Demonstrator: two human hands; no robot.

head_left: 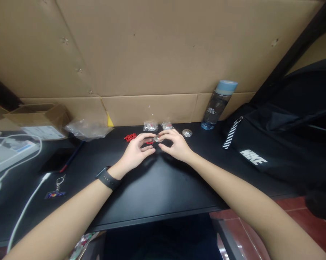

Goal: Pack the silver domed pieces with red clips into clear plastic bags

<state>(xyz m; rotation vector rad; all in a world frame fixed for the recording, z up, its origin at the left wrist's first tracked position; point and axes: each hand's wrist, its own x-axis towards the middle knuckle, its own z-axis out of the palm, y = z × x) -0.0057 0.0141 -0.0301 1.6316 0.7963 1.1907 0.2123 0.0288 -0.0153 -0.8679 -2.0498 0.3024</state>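
Observation:
Close together over the desk, my two hands each hold a small, shiny round metal disc. My left hand [137, 151], with a black watch on its wrist, pinches one disc [153, 141] seen nearly edge-on, with a bit of red beside it. Another disc [156, 138] is gripped between the thumb and fingers of my right hand [177, 144], its face partly covered. A bundle of red cord [130, 137] lies just left of my left hand. Behind the hands lie two clear packets, the left packet [150, 125] and the right packet [167, 125]. A loose metal disc [187, 133] rests to the right.
A water bottle [217, 104] leans against the cardboard wall [152, 54]. The right side holds a black bag [252, 155]. At left are an open carton [41, 119], a plastic bag [88, 129], a white cable [30, 200], a dark phone-like slab [56, 159] and a keychain [56, 194].

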